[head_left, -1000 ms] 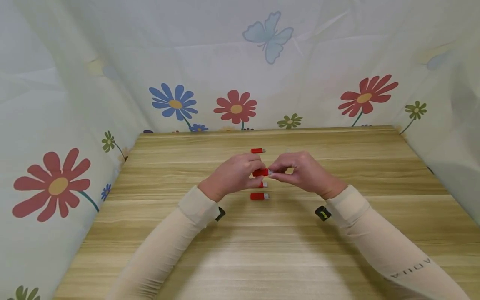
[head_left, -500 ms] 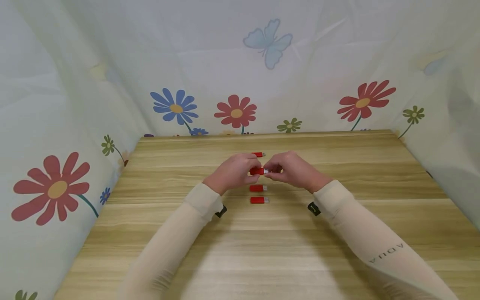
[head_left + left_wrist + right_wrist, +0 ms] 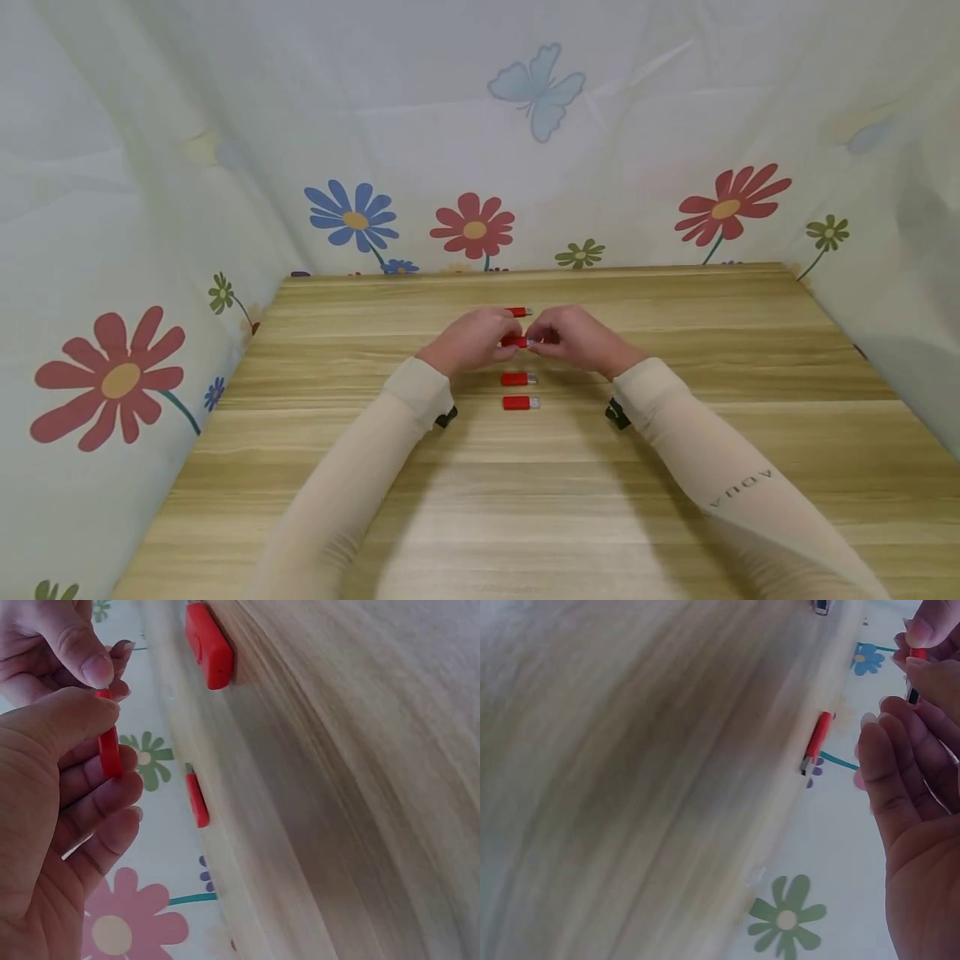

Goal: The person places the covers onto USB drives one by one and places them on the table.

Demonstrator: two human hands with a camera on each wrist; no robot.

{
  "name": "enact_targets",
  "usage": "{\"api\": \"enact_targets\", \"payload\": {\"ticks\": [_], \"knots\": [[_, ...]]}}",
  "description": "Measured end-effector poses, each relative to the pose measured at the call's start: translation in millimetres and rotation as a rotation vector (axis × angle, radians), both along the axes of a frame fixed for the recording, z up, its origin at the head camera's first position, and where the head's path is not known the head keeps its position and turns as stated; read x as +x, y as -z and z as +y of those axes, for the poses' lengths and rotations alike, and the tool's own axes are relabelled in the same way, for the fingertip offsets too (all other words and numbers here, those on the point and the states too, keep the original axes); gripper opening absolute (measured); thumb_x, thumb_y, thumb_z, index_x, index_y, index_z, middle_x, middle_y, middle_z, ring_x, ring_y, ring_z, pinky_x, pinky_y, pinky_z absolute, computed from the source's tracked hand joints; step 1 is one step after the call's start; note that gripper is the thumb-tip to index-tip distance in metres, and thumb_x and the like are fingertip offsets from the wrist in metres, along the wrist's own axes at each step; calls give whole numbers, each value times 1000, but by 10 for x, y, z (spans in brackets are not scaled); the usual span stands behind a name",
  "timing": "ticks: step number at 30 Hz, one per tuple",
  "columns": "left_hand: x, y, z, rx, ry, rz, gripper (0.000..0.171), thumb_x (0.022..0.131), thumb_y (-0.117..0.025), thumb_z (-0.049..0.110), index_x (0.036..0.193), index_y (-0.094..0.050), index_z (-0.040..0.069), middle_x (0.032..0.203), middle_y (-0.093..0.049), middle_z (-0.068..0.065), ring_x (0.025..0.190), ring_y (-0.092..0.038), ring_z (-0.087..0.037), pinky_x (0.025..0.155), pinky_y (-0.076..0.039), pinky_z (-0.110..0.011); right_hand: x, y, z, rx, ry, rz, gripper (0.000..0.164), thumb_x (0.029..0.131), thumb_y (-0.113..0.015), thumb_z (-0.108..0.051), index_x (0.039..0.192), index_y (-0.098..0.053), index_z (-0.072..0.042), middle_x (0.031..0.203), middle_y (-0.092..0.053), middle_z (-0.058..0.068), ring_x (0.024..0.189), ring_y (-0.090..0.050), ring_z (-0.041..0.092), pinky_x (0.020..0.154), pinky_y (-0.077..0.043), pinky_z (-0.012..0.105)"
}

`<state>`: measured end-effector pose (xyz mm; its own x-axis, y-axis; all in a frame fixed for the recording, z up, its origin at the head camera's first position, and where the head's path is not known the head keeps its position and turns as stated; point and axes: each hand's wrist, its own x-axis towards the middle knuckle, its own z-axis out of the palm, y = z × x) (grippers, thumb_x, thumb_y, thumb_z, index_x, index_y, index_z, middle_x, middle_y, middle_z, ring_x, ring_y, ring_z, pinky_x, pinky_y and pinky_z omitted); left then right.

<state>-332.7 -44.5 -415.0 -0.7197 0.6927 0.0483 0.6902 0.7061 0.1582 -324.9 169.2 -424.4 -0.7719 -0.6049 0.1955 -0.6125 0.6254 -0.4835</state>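
We've got the L hand (image 3: pixel 472 338) and R hand (image 3: pixel 579 337) close together at approx. the middle of the tabletop (image 3: pixel 487 525), w/ one red USB stick (image 3: pixel 513 342) held b/w them, up off the wood. Rel. to the L hand, the stick lies at its fingertips: thumb on one side, bent fingers on the other, gripping the red body. Rel. to the R hand, it's also at the tips; we see thumb + index pinching the metal end, which points to the R. In the R wrist view the other R fingers reach out loosely past the stick.

We count three more sticks on the wood: a far red stick (image 3: pixel 519 312) just beyond the hands, part hidden by the L hand, then a nearer red stick (image 3: pixel 514 379) and the nearest red stick (image 3: pixel 517 403) on our side, side by side but apart, metal ends R. Behind: flowered cloth (image 3: pixel 420 125).
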Motion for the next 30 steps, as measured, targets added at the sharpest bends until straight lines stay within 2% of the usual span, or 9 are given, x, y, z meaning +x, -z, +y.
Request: {"api": "enact_targets", "payload": {"ticks": [11, 23, 30], "knots": [[-106, 134, 29, -13, -2, -109, 20, 93, -76, 26, 110, -76, 15, 101, -70, 2, 88, -60, -13, 87, -55, -23, -84, 133, -7, 26, 16, -105, 13, 92, -77, -15, 105, -79, -12, 97, -75, 0, 85, -65, 13, 82, -59, 34], [-137, 200, 78, -83, 15, -94, 14, 95, -75, 28, 99, -78, 16, 83, -68, 4, 79, -57, -15, 76, -50, -25, -136, 178, -41, 79, -9, -128, 8, 91, -77, -14, 98, -78, -11, 96, -74, 2, 87, -66, 17, 83, -58, 35], [-126, 190, 88, -83, 8, -123, 15, 95, -75, 28, 101, -79, 15, 86, -70, 4, 81, -59, -15, 80, -52, -26, -136, 171, -51, 97, -1, -166, 7, 91, -77, -14, 98, -78, -12, 94, -73, 0, 86, -65, 14, 84, -58, 35]]}}
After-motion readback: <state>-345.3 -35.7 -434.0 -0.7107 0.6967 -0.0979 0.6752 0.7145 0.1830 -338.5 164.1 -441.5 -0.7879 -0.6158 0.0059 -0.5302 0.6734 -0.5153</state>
